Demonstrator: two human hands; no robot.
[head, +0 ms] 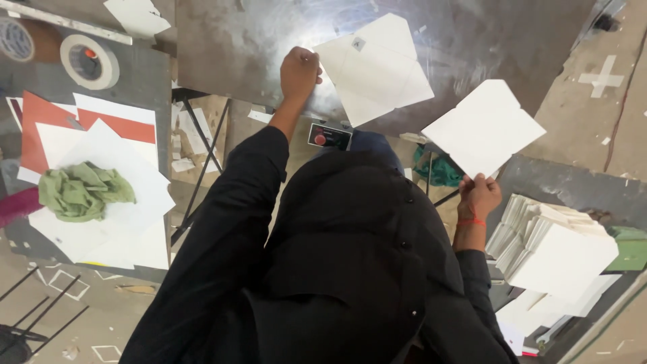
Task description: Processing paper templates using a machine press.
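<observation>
Seen from above, a person in a black shirt stands at a metal plate (222,47). The left hand (299,73) is curled into a loose fist, its fingertips touching the edge of a flat white card blank (375,67) lying on the plate just to its right. The right hand (478,195) pinches a second white card blank (482,127) by its lower corner — lifted off the plate. Below the right hand sits a stack of white blanks (552,246); far left of the left hand, a green rag (82,191).

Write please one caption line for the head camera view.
Left hand presses a white die-cut card blank on the metal plate; right hand holds another blank.
</observation>
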